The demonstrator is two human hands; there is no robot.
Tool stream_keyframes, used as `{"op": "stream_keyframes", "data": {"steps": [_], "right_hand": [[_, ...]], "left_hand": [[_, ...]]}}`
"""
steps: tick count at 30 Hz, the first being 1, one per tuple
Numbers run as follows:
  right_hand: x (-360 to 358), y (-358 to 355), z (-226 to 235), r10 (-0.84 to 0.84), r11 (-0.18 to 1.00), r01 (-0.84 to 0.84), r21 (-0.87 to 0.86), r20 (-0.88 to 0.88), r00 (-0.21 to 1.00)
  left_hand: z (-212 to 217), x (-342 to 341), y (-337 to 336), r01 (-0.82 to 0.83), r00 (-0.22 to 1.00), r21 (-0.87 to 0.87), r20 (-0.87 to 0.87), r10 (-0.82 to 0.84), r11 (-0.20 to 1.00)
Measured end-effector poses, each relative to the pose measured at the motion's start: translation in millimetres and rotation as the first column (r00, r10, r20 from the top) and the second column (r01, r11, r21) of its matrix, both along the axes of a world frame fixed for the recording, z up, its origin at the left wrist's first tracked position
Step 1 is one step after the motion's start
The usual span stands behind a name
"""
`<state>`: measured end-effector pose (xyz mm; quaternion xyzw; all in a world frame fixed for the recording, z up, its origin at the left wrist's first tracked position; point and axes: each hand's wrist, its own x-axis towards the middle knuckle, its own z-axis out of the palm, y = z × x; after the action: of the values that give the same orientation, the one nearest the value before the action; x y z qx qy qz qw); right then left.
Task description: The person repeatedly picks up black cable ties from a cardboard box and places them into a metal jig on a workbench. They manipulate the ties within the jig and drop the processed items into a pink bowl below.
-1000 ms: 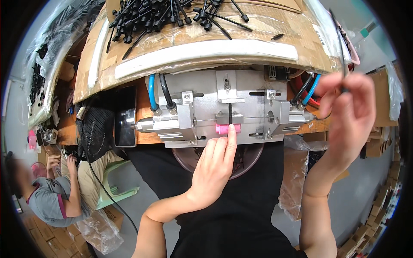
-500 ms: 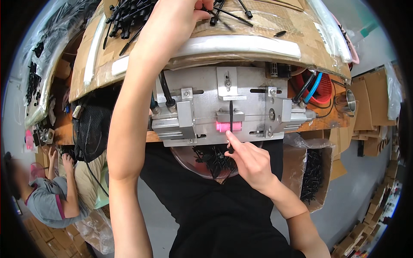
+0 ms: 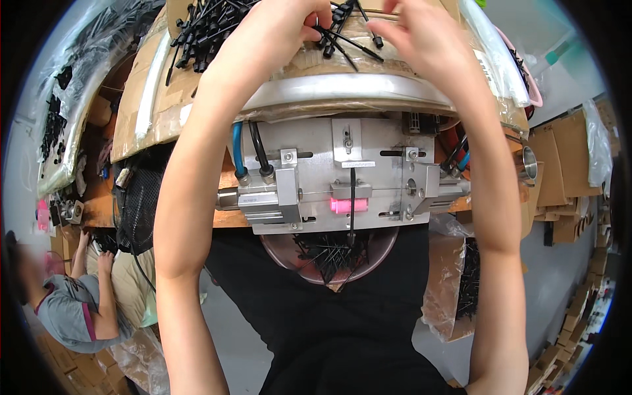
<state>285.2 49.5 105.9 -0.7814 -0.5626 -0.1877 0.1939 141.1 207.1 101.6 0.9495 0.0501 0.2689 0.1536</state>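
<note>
On the cardboard top at the far side, my left hand has its fingertips closed round the end of a thin black rod with others beside it. My right hand reaches in from the right over the same rods, thumb and finger apart, slightly blurred. A heap of black rods with knobbed ends lies left of my left hand. Below, a single black rod lies lengthwise across a metal fixture, passing over a small block and a pink piece. Neither hand touches it.
Metal cylinders with hoses flank the fixture. Under its front edge, a bowl holds many black rods. A lined carton of black parts stands at right, partly behind my right forearm. Another person sits at the left.
My right hand has left the rod on the fixture and moved up to the loose rods on the cardboard. My left hand stays among them. The view has shifted slightly.
</note>
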Motion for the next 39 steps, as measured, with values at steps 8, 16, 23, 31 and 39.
{"op": "stream_keyframes", "data": {"steps": [8,16,23,31,39], "right_hand": [[22.8,-24.9,42.4,-0.009,0.981,-0.098,-0.170,-0.536,0.844],[10.1,-96.9,23.1,0.415,0.880,-0.068,0.469,-0.692,0.591],[-2.9,-133.1,4.8,0.528,0.815,-0.054,0.577,-0.701,0.479],[-69.1,-144.0,-15.3,0.496,0.776,-0.013,0.631,-0.597,0.630],[-149.1,-154.6,-116.3,0.278,0.948,-0.154,0.279,-0.490,0.826]], "left_hand": [[-16.9,-76.8,-33.0,-0.003,1.000,-0.072,-0.004,0.003,0.997],[-72.0,-132.7,-140.7,-0.213,0.954,-0.109,0.190,0.231,0.971],[-128.5,-128.4,-204.0,-0.198,0.977,-0.043,-0.095,0.194,0.979],[-129.6,-116.5,-211.1,-0.258,0.957,-0.023,-0.147,0.252,0.966],[-100.6,-132.3,-207.8,-0.263,0.960,-0.203,-0.150,0.235,0.943]]}}
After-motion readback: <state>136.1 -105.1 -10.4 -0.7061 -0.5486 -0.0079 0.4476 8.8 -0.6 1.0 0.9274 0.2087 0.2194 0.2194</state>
